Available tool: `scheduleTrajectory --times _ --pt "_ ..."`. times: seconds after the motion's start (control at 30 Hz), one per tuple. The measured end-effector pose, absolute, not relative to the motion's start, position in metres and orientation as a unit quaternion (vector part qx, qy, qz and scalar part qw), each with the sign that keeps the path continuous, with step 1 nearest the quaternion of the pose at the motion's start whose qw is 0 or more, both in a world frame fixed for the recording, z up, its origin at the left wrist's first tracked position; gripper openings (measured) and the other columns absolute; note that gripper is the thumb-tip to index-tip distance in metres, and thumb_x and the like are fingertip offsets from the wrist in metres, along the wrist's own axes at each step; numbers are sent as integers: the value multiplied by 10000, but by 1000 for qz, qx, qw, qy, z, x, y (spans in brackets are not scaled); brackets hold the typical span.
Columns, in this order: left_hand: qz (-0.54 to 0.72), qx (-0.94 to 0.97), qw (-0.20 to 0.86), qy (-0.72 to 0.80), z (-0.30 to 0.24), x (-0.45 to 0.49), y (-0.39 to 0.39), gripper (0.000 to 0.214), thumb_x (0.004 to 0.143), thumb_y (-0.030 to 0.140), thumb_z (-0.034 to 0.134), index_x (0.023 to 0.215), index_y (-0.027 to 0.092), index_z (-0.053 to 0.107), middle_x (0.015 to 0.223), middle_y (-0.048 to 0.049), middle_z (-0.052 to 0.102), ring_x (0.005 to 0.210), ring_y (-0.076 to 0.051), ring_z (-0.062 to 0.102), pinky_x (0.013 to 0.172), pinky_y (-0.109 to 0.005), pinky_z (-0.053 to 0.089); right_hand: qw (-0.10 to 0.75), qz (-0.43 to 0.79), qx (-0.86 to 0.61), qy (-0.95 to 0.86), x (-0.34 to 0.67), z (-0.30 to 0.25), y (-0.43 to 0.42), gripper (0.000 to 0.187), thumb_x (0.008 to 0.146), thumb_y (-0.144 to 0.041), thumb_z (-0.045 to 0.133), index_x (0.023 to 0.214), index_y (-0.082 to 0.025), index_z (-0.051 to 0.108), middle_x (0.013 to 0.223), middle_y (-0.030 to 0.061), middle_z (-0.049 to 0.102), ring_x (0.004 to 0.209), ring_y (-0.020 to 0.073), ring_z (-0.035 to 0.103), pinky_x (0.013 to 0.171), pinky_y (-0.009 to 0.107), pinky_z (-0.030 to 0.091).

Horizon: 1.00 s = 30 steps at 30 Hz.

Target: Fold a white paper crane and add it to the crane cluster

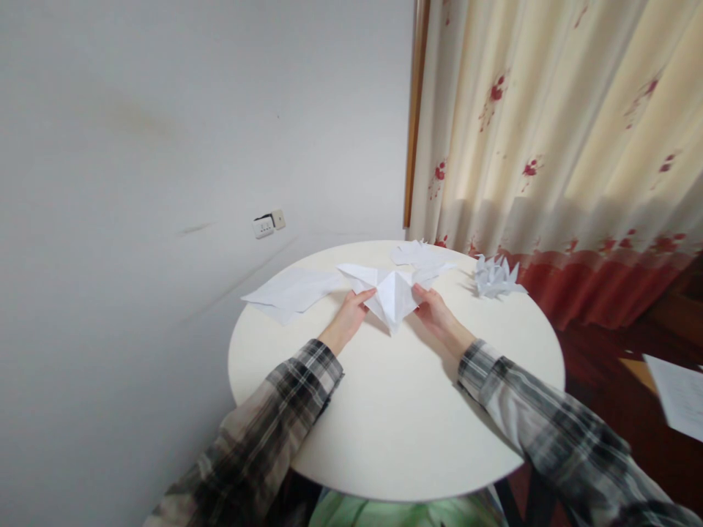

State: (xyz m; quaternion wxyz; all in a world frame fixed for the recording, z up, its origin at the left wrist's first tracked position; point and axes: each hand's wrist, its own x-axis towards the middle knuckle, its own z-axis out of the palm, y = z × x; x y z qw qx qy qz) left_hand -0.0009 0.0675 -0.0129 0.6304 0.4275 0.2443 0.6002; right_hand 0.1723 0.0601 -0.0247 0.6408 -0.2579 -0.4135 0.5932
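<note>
A partly folded white paper (392,291) with creased flaps spread to both sides lies near the far middle of a round cream table (395,410). My left hand (351,311) pinches its left edge with thumb and fingers. On the opposite edge, my right hand (433,311) grips the paper the same way. Both arms wear plaid sleeves.
Flat white sheets (294,291) lie at the table's far left. More folded paper (414,254) sits at the far edge, and a finished paper crane (494,278) at the far right. A grey wall, a wall socket (268,223) and a flowered curtain (554,146) stand behind.
</note>
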Motion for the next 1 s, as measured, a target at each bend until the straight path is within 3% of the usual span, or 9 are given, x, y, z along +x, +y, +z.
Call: scheduleTrajectory --times 0.33,0.57,0.73,0.87,1.0 --pt "615 373 632 287 -9 -3 65 267 539 175 692 780 108 597 785 -58 687 867 -202 631 856 -312 436 682 559 -298 -367 168 -23 56 295 589 -209 723 864 -204 618 969 14 693 817 173 638 697 274 503" --pt "616 388 625 282 -17 -2 71 235 631 176 673 846 110 607 878 -74 688 843 -186 630 810 -297 466 706 516 -304 -379 171 -27 59 349 545 -229 742 861 -198 598 941 30 694 834 189 632 753 312 498" --pt "514 440 689 259 -19 0 62 305 713 238 678 993 144 605 944 -83 683 817 -180 642 764 -297 496 716 465 -338 -395 172 -30 65 358 536 -292 733 847 -190 588 920 46 689 793 200 617 706 323 488" --pt "411 474 726 280 -19 2 53 317 685 250 720 958 121 624 872 -104 691 698 -160 644 680 -271 511 728 431 -354 -398 174 -32 68 350 545 -309 720 846 -179 599 886 44 689 748 185 599 686 310 476" --pt "409 483 713 302 -20 2 53 289 646 206 747 899 107 650 824 -108 697 639 -146 633 624 -244 505 733 421 -362 -393 175 -32 70 344 545 -305 719 846 -180 611 880 40 689 723 169 589 666 292 469"
